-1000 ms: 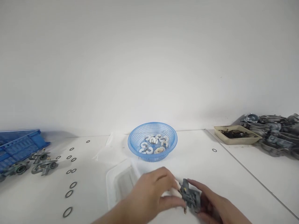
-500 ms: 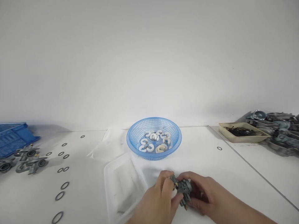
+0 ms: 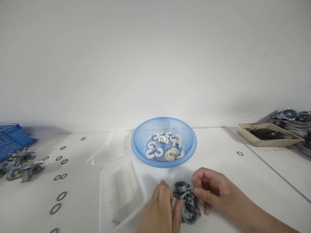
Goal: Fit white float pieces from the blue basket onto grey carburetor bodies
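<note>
Below the basket (image 3: pixel 164 164), my left hand (image 3: pixel 159 210) pinches a pale piece (image 3: pixel 173 204) at the metal casting (image 3: pixel 188 207). My right hand (image 3: pixel 216 191) curls beside it, thumb and fingers apart, touch unclear

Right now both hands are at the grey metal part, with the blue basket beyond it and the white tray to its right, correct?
One slip: in the head view, the white tray lies to the left of the grey metal part. The rest holds.

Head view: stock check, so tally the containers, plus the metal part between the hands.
Grey metal part: 1
Blue round plastic basket: 1
Blue plastic crate: 1
White plastic tray and cream plastic tray, both rectangular: 2
Total: 5
</note>
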Motion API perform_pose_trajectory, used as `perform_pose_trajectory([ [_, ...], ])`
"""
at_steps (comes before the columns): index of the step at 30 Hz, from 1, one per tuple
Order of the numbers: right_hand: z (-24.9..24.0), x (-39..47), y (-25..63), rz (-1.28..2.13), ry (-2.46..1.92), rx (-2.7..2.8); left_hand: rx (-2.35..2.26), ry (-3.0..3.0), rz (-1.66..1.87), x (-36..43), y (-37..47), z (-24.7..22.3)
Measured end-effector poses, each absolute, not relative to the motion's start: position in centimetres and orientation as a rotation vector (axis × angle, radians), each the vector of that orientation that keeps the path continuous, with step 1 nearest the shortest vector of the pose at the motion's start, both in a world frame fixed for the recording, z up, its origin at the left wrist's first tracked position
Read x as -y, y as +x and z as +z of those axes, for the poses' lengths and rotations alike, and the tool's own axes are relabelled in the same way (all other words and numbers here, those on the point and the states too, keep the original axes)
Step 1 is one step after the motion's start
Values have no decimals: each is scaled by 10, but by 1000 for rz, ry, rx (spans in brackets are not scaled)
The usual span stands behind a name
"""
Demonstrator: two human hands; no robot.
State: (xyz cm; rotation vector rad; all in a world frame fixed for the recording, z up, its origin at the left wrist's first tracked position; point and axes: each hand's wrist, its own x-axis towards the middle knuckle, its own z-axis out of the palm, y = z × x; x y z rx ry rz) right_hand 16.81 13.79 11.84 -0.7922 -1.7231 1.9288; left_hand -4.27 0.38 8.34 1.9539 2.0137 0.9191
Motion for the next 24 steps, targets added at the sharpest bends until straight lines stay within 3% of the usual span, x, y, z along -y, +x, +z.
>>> perform_pose_trajectory([
  [5,109,-129,171,1870,-849,1617,-2003,2052,1129,1,-47,92],
  [14,116,-116,171,1884,-871,1583,-1565,1996,1506,2,-45,97],
  [24,114,-97,171,1883,-896,1569,-1406,1782,1468,2,-43,113],
])
